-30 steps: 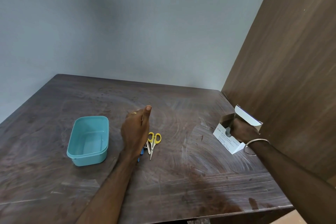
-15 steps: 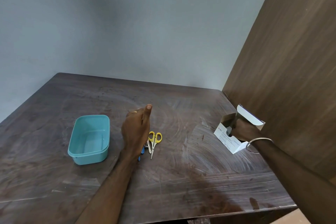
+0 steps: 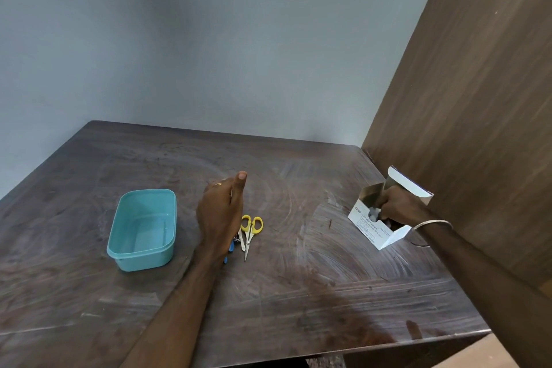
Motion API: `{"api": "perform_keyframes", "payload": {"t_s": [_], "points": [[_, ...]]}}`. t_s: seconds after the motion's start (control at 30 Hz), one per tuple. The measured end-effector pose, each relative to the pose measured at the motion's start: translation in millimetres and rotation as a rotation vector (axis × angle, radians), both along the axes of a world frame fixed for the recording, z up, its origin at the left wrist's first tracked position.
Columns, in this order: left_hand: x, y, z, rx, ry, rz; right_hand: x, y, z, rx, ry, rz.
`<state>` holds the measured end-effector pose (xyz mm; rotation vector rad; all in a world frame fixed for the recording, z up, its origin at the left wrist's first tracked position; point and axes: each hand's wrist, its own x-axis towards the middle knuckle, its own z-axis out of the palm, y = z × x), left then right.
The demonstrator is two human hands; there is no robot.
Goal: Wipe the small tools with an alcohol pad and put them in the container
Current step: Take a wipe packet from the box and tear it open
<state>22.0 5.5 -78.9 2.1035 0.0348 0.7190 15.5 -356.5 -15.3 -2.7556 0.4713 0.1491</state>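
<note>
Here, nearest the camera, the front edge of the dark wooden table runs across the bottom, its top streaked with pale wipe marks. Over the middle of it the left hand hangs edge-on, thumb pointing up toward 12 o'clock, fingers loosely together and holding nothing (a ring shows on one finger). Partly under that hand, at its 4 o'clock, lie the small tools: a pair of yellow-handled scissors with the blades pointing toward 6 o'clock, a metal tool just beside it, and something blue mostly hidden by the wrist, so what it is cannot be told. At 9 o'clock from the hand, close by but apart from it, sits the teal container, open-topped and with nothing in it. Well off toward 3 o'clock, near the table's right edge and the brown wooden panel, stands the white alcohol pad box with its lid flap tipped up. The right hand reaches into the box's open top, fingers curled down inside among the white pads; whether they have pinched one cannot be told. A thin metal bangle circles that wrist. Beyond the far edge rises a plain grey wall.
</note>
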Motion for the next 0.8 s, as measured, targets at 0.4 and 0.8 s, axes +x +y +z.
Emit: {"api": "perform_keyframes", "payload": {"t_s": [0.4,0.8], "points": [[-5,-2,4,-0.010,-0.001,-0.018,-6,5,20,0.090,-0.065,0.096],[-5,-5,6,-0.016,-0.023,-0.029,-7,24,57,0.127,-0.084,0.044]]}}
